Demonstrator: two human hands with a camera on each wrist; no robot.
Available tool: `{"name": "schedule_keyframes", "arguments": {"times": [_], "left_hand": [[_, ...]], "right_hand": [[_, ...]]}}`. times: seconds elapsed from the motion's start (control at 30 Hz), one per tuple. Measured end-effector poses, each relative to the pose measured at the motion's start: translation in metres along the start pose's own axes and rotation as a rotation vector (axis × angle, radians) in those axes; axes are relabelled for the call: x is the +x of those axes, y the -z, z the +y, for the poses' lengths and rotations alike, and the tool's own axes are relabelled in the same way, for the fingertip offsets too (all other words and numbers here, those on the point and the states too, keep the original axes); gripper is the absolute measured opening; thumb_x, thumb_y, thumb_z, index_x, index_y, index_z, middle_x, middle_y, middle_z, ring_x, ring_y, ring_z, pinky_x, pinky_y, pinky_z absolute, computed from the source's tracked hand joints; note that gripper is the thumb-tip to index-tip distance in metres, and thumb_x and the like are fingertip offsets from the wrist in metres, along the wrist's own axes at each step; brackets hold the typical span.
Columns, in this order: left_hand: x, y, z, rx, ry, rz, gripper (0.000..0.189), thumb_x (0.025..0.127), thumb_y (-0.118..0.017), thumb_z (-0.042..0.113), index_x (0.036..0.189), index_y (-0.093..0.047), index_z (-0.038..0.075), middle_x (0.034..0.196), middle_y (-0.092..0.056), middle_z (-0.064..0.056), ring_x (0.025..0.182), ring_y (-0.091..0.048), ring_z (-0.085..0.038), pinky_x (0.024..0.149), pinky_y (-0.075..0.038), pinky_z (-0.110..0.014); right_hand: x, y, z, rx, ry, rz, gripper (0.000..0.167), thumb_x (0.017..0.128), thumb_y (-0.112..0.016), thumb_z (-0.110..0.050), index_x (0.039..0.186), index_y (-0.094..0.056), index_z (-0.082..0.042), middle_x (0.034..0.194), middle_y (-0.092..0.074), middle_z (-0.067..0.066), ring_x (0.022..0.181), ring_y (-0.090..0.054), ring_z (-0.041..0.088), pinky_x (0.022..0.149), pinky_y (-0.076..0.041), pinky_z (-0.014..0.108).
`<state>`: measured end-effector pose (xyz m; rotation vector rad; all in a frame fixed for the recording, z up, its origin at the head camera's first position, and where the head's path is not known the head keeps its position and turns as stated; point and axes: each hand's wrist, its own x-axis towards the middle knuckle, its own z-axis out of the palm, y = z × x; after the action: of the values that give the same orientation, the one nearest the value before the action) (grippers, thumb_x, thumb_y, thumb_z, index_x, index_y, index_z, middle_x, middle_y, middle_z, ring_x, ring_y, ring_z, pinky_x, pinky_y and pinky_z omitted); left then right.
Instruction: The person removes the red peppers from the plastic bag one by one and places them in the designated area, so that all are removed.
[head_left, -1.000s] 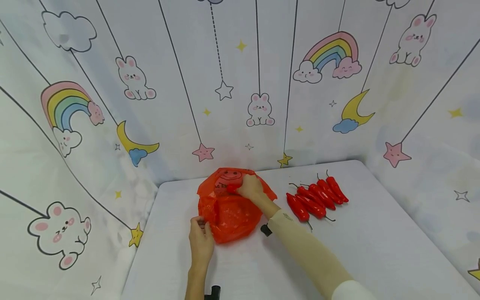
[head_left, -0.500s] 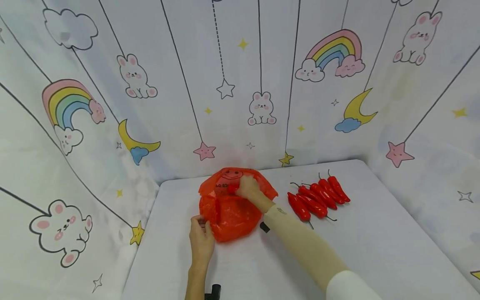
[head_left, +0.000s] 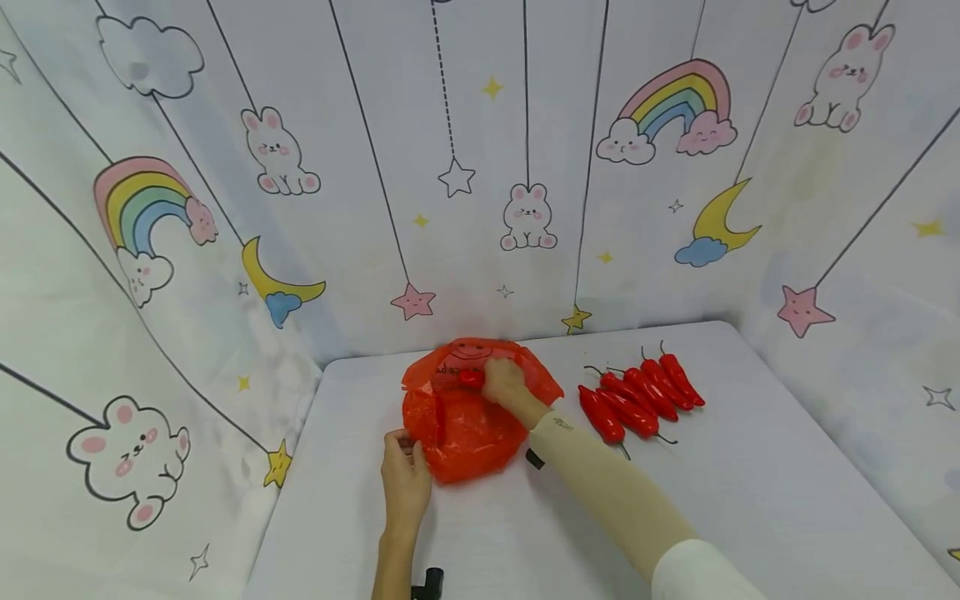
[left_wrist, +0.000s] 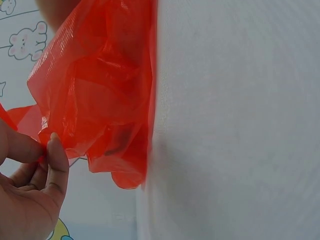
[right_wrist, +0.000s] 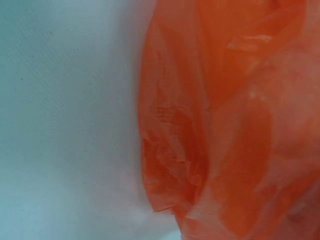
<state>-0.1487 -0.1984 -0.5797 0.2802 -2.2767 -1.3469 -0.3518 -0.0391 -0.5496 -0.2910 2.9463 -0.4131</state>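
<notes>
A red plastic bag (head_left: 472, 437) with a printed smiling face lies on the white table, its mouth spread wide. At the bag's left edge my left hand (head_left: 407, 479) pinches the plastic between thumb and fingers; the left wrist view shows this hand (left_wrist: 35, 185) close up on the bag (left_wrist: 95, 85). My right hand (head_left: 506, 385) reaches into the bag's mouth and holds a red chili pepper (head_left: 471, 379), of which only one end shows. In the right wrist view the bag (right_wrist: 250, 125) fills much of the picture, and the hand is hidden.
Several red chili peppers (head_left: 637, 392) with dark stems lie in a slanting row to the right of the bag. A white curtain (head_left: 360, 208) with cartoon drawings rises behind the table (head_left: 570, 533). Black wrist-camera parts (head_left: 427, 583) show at the left forearm.
My right hand has sunk slightly lower in the bag's mouth with the chili pepper. The left hand keeps its pinch on the bag. The head view has shifted slightly.
</notes>
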Motion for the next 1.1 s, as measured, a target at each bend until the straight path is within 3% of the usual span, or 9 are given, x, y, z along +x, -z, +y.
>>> {"name": "schedule_keyframes", "arguments": {"times": [0.27, 0.6, 0.93, 1.1], "left_hand": [[-0.001, -0.001, 0.001, 0.0, -0.012, 0.01, 0.023, 0.103, -0.058, 0.0, 0.124, -0.05, 0.0, 0.106, -0.061, -0.013, 0.091, -0.06, -0.022, 0.081, -0.056, -0.03], [-0.001, -0.001, 0.0, 0.002, 0.002, -0.008, 0.023, 0.104, -0.057, 0.001, 0.126, -0.05, 0.0, 0.109, -0.061, -0.013, 0.093, -0.061, -0.022, 0.082, -0.056, -0.029], [-0.001, -0.001, -0.002, 0.0, -0.006, 0.002, 0.023, 0.103, -0.057, 0.0, 0.125, -0.051, 0.0, 0.106, -0.061, -0.012, 0.09, -0.061, -0.022, 0.079, -0.056, -0.029], [-0.001, -0.002, -0.003, 0.001, 0.006, 0.0, 0.023, 0.103, -0.057, 0.0, 0.125, -0.05, 0.001, 0.107, -0.061, -0.012, 0.091, -0.06, -0.021, 0.079, -0.056, -0.028]], "right_hand": [[-0.002, -0.002, 0.005, -0.008, 0.002, 0.03, 0.012, 0.091, -0.077, -0.016, 0.099, -0.071, -0.011, 0.082, -0.063, 0.002, 0.075, -0.061, 0.021, 0.069, -0.056, 0.035], [-0.006, 0.005, 0.005, 0.042, 0.056, 0.098, 0.013, 0.087, -0.077, -0.017, 0.081, -0.067, -0.011, 0.071, -0.059, 0.001, 0.068, -0.059, 0.02, 0.062, -0.051, 0.034], [-0.012, 0.011, 0.006, 0.108, 0.108, 0.121, 0.006, 0.088, -0.077, -0.014, 0.09, -0.074, -0.01, 0.072, -0.061, 0.0, 0.069, -0.059, 0.018, 0.062, -0.051, 0.029], [-0.015, 0.012, 0.008, 0.168, 0.118, 0.111, 0.015, 0.088, -0.077, -0.01, 0.103, -0.077, -0.009, 0.076, -0.065, 0.0, 0.07, -0.06, 0.018, 0.062, -0.051, 0.028]]}}
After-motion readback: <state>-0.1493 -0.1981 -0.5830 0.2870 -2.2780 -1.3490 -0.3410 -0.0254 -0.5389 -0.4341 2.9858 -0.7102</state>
